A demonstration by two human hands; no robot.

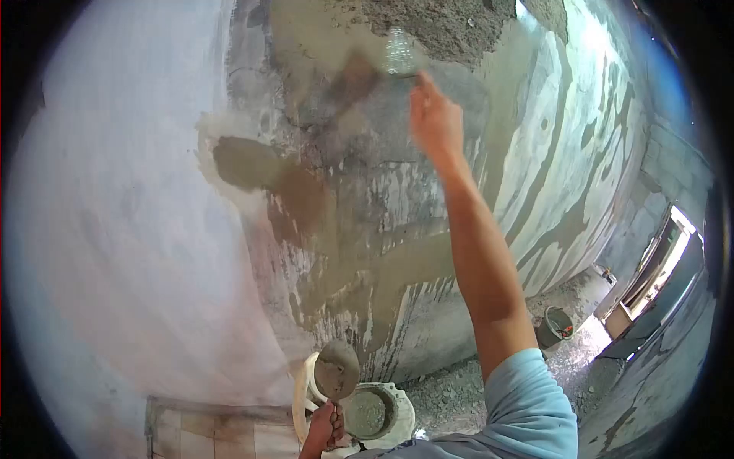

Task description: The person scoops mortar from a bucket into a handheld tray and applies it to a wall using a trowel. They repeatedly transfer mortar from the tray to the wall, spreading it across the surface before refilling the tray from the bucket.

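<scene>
High on the wall [390,191], my right hand [437,122] is closed around the handle of a trowel. Its shiny blade [399,53] lies against the wet grey plaster just under a rough patch, and its outline is blurred. Down at the bottom, my left hand [327,427] grips the short handle of a round scoop [336,371] with grey mortar in it. Behind and below that scoop is a round tub [391,421] of wet mortar, partly hidden by my hand and the scoop.
A cream plastic chair [303,390] stands by the tub. Rough, bare mortar [451,30] shows at the wall's top, and smooth pale wall [138,191] fills the left. Rubble [451,394] covers the floor. A bucket [554,327] stands farther right, near a doorway [657,260].
</scene>
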